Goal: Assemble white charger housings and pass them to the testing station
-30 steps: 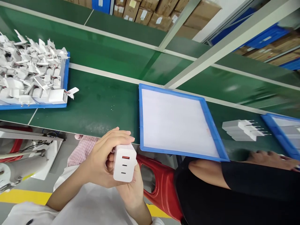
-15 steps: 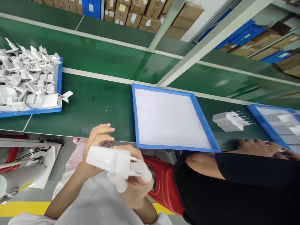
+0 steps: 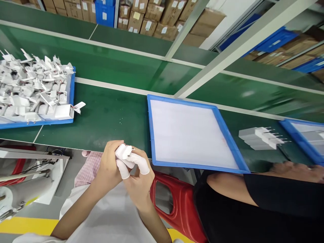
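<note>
A white plug-in power adapter [image 3: 123,152] with two metal pins is between my hands, just off the front edge of the green bench. My left hand [image 3: 109,166] wraps its left side, fingers closed around the body. From the right, my right hand [image 3: 141,180] grips it with thumb and forefinger, both in white finger cots, close to the pins. The lower part of the adapter is hidden by my fingers. Beyond my hands to the right lies a blue-rimmed tray [image 3: 152,135] with a bare white base.
At left, a blue tray [image 3: 72,91] is heaped with white adapter parts. Several adapters [image 3: 260,138] stand at right beside another blue tray [image 3: 301,141]. A co-worker's dark sleeve [image 3: 283,192] and arm are close on my right, near a red stool [image 3: 177,199].
My left hand has come in from beside the adapter and closed on it. The adapter has turned and moved lower toward the bench edge, away from the camera. The view has shifted slightly.
</note>
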A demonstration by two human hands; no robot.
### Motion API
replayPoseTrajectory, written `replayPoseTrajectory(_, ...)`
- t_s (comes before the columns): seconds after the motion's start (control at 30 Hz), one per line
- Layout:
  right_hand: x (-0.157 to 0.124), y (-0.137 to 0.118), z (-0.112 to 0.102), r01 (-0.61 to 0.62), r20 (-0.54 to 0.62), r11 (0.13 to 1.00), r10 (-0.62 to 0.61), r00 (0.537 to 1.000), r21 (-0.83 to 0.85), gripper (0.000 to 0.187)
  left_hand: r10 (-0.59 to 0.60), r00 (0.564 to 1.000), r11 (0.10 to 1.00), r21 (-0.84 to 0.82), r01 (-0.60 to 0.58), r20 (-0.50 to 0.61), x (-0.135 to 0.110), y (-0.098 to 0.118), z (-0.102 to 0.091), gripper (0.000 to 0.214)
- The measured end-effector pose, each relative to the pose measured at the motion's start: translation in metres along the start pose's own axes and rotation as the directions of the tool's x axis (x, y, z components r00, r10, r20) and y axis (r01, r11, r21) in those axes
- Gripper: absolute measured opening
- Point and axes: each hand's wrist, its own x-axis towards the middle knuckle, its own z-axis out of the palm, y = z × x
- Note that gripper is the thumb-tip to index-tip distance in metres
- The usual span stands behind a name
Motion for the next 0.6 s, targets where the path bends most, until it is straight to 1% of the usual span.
replayPoseTrajectory(0.07, 0.001, -0.0002, 0.0001, -0.022, -0.005, 1.0, 0.022, 1.0, -0.006, 0.029, -0.039, 0.999, 0.999, -0.014, 0.04, 0.016, 0.0002, 0.0015, -0.0005, 0.048)
replayPoseTrajectory(0.2, 0.0005, 0.001, -0.0007, -0.042, -0.015, 0.999, 0.042, 0.999, 0.029, 0.031, -0.071, 0.997, 0.996, -0.049, 0.072, 0.021, 0.0003, 0.0032, -0.0014, 0.047)
replayPoseTrajectory(0.33, -0.0001, 0.0, -0.0032, -0.068, 0.005, 0.997, 0.068, 0.998, 0.047, 0.031, -0.118, 0.992, 0.989, -0.085, 0.12, 0.034, -0.0006, 0.001, -0.0008, 0.049)
replayPoseTrajectory(0.43, 0.0, -0.0005, -0.005, -0.081, 0.022, 0.995, 0.08, 0.997, 0.054, 0.033, -0.146, 0.989, 0.983, -0.108, 0.149, 0.037, -0.0008, -0.0012, -0.0014, 0.054)
replayPoseTrajectory(0.6, 0.0031, -0.001, -0.005, -0.1, 0.06, 0.995, 0.099, 0.993, 0.025, 0.034, -0.26, 0.963, 0.96, -0.092, 0.266, 0.071, 0.0004, -0.0015, -0.0043, 0.057)
